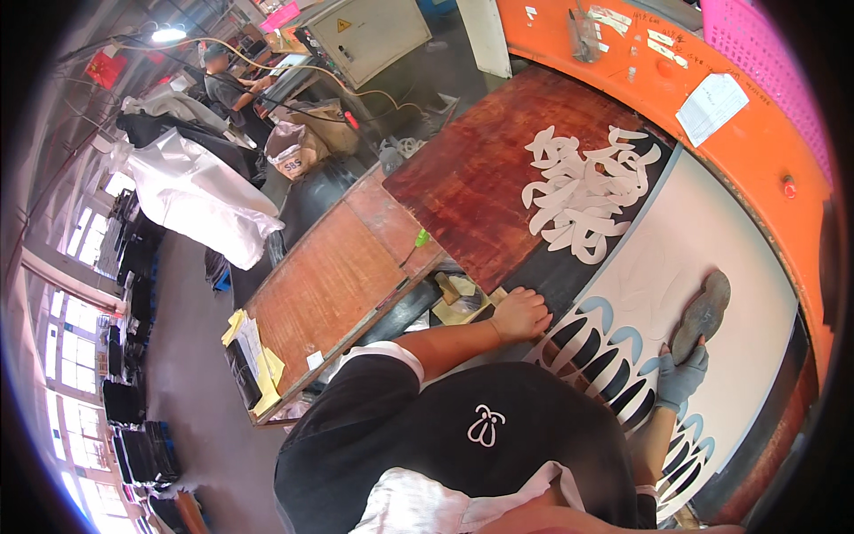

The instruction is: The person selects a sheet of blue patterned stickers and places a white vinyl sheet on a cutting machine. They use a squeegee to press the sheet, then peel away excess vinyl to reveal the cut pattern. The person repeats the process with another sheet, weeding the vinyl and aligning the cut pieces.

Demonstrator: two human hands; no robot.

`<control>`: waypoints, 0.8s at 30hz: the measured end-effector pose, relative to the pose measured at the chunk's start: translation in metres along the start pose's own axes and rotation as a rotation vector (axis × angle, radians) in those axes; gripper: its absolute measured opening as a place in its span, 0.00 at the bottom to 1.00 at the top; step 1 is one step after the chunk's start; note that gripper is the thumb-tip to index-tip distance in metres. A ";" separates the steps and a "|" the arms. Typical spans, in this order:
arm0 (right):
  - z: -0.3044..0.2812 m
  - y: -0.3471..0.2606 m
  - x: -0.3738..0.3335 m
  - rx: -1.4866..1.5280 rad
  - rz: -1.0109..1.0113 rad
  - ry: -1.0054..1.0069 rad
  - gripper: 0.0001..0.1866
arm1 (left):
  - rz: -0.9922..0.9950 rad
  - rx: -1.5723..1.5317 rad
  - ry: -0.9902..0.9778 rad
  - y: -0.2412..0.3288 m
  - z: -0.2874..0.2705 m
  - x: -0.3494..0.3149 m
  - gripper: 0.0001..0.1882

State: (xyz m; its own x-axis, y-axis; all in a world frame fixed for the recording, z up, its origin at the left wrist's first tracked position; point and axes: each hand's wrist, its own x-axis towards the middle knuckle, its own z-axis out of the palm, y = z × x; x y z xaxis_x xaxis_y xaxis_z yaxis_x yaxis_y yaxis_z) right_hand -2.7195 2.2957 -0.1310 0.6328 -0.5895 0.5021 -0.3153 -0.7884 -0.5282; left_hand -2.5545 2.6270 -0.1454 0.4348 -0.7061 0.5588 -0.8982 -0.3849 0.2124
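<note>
My right hand (682,374), in a grey glove with bare fingertips, grips the near end of a dark grey sole-shaped piece (700,319). That piece lies on or just over a pale sheet (658,267); contact is hard to judge. Along the sheet's near edge run rows of long, sole-like cut-outs (608,367), dark inside, some with blue-grey curved strips by them. My bare left hand (522,314) rests at the table's near edge, left of the sheet, its fingers curled in with nothing seen in them. Beyond it, curved white offcuts (583,191) are heaped on a red-brown board (485,178).
An orange machine beam (658,67) spans the far right side, with a pink basket (765,71) above. On my left stands a wooden table (329,285) holding papers (258,360). Further off are a white-covered pile (196,191), a sack (294,149) and another person (227,89).
</note>
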 end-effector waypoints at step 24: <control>0.006 0.001 0.000 -0.075 -0.032 0.022 0.38 | -0.021 0.001 0.014 -0.003 0.002 0.000 0.13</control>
State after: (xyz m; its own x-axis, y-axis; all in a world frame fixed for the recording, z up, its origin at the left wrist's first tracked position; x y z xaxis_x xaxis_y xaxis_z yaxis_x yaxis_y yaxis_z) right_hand -2.7156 2.2955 -0.1356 0.6281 -0.5670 0.5329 -0.3483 -0.8173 -0.4591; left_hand -2.5519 2.6268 -0.1470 0.4530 -0.6892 0.5655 -0.8886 -0.4003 0.2239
